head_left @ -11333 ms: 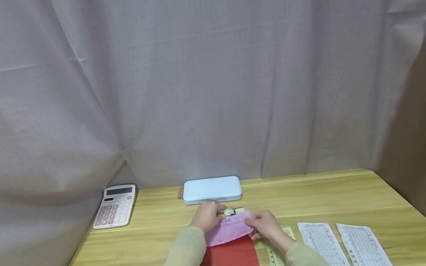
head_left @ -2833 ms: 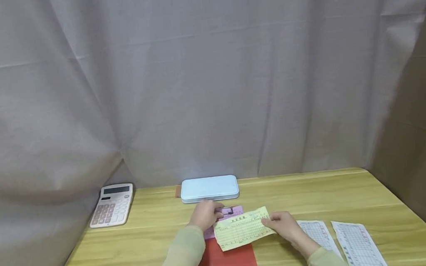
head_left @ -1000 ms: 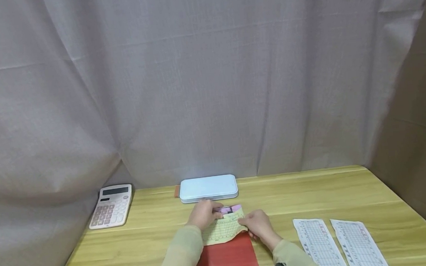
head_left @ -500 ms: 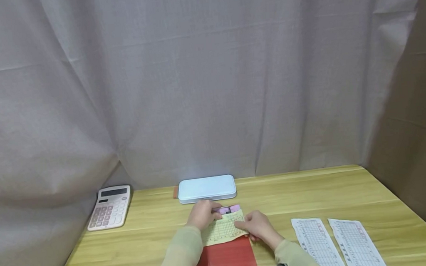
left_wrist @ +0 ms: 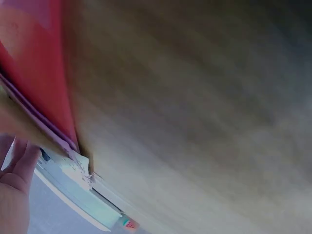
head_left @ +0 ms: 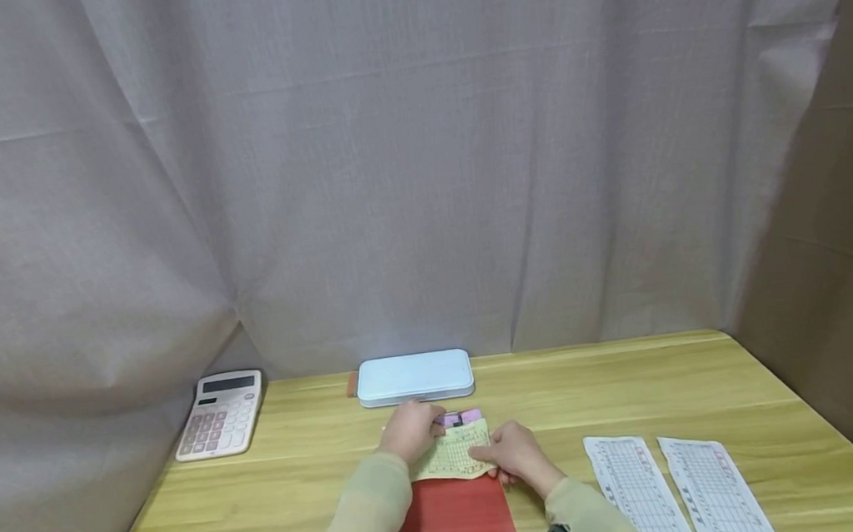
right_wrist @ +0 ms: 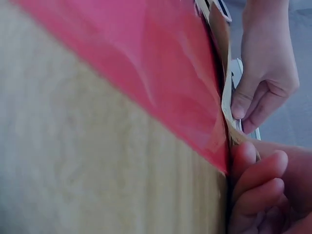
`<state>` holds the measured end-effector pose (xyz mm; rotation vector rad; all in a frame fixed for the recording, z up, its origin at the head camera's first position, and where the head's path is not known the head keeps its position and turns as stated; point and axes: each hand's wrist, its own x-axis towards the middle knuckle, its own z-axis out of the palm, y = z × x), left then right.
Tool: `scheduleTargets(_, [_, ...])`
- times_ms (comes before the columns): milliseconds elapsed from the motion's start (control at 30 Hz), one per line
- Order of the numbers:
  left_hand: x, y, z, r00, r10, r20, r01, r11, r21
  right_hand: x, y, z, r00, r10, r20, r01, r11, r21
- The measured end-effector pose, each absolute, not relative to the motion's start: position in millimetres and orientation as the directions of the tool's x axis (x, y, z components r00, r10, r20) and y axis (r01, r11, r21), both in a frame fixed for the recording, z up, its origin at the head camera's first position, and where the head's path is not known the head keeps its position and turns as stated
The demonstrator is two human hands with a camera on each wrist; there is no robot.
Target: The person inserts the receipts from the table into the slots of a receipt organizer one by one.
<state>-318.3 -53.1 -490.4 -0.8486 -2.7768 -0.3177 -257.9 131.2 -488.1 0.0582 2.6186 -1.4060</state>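
In the head view, a yellow ruled slip [head_left: 447,456] lies across the top of a red folder [head_left: 457,518], over a pink slip [head_left: 472,415]. My left hand [head_left: 411,431] pinches the metal clip [head_left: 457,420] at the folder's top edge; its fingers cover the clip's left part. With thumb on top and fingers beneath, my right hand [head_left: 518,449] pinches the yellow slip's right edge. The right wrist view has the curled right fingers [right_wrist: 258,183] at the folder's corner, and the left thumb and fingers [right_wrist: 251,105] behind at the clip.
Just behind the hands stands a pale blue tin case [head_left: 414,375]. A calculator [head_left: 220,416] lies at the back left of the wooden table [head_left: 323,474]. Two white ruled slips [head_left: 639,483] lie side by side at the right. A grey curtain [head_left: 419,175] hangs behind.
Earlier my right hand held the pink slip, then brought the yellow slip leftward onto the folder. Since a second ago, the yellow slip's lower edge has risen slightly toward the clip. My left hand stays there.
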Motion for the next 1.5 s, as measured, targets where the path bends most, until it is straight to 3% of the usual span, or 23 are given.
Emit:
scheduleTargets(700, [-316, -50, -485, -0.848, 0.466, 0.252, 0.518, 0.83, 0.208, -264, 129, -483, -0.968, -0.032, -0.247, 0.189, 0.554, -0.811])
scheduleTargets(1500, [-313, -50, -484, -0.835, 0.488, 0.253, 0.536, 0.825, 0.179, -270, 125, -488, -0.968, -0.005, -0.252, 0.206, 0.561, -0.802])
